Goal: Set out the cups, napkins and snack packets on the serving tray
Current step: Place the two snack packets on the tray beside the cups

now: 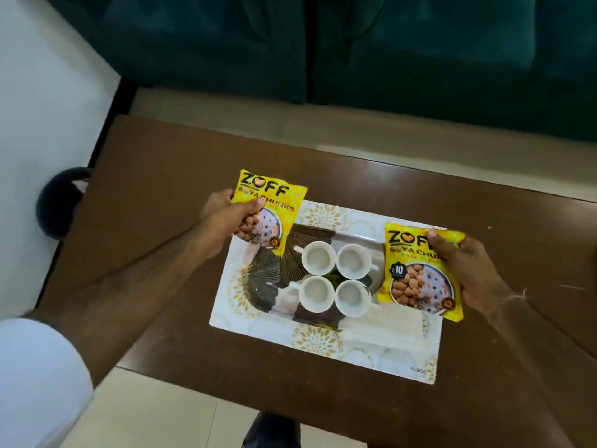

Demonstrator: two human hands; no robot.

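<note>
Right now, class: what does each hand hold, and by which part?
Left hand grips a yellow snack packet by its left edge; right hand grips another packet by its right edge.

Colours and patterns as I log them from the head view:

- Worktop (168,176): glossy dark brown.
- Serving tray (371,347): white ground with gold floral medallions; black ribbed fan shapes with gold lines across the middle.
- Four cups (318,261): plain white, pale inside, clustered at the tray's centre.
- Packet at 10 o'clock of the cups (269,210): bright yellow, black "ZOFF" lettering with an orange heart, black "SOYA CHUNKS", round picture of brown chunks.
- Packet at 3 o'clock of the cups (416,273): same yellow print, plus a black badge with a white "10".
- Sofa at 12 o'clock (355,43): deep teal green.
- Floor (51,92): off-white tiles.
- Sleeve at 8 o'clock (35,389): white.
</note>
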